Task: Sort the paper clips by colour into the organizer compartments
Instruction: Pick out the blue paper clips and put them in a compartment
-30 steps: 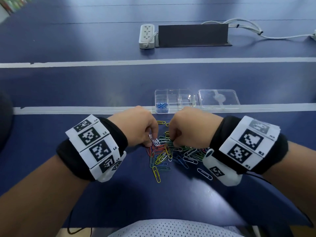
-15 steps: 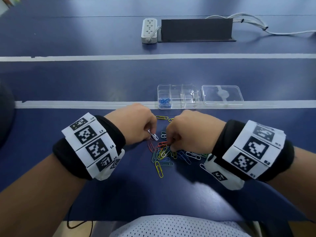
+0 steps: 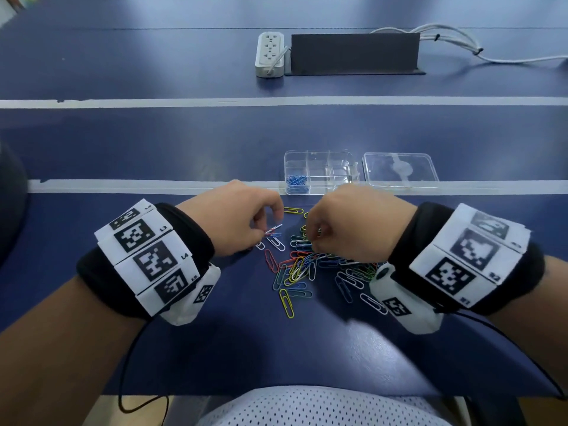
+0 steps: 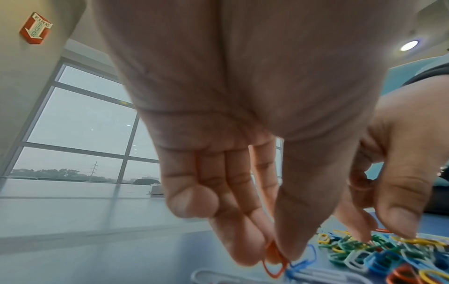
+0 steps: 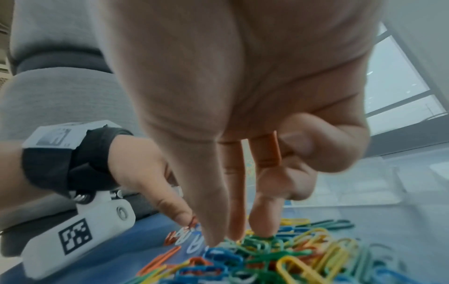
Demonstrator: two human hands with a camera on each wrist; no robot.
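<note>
A heap of coloured paper clips (image 3: 307,265) (image 5: 279,255) lies on the blue table between my hands. My left hand (image 3: 267,233) (image 4: 274,251) pinches an orange-red clip (image 4: 274,267) between thumb and fingers at the heap's left edge, with a blue clip (image 4: 301,263) tangled on it. My right hand (image 3: 312,238) (image 5: 223,240) points thumb and two fingers down into the heap, among green and blue clips. Whether it holds one is hidden. The clear organizer (image 3: 347,162) stands just beyond, with several blue clips (image 3: 296,180) in its near-left compartment.
The organizer's clear lid (image 3: 399,170) lies flat to its right. Far back are a white power strip (image 3: 270,55), a black stand (image 3: 355,53) and white cables (image 3: 461,41). White tape lines (image 3: 123,186) cross the table. Loose clips (image 3: 285,299) trail towards the near edge.
My left hand has drawn a little back from the heap with clips pinched in it. My right hand keeps picking at the heap in about the same place.
</note>
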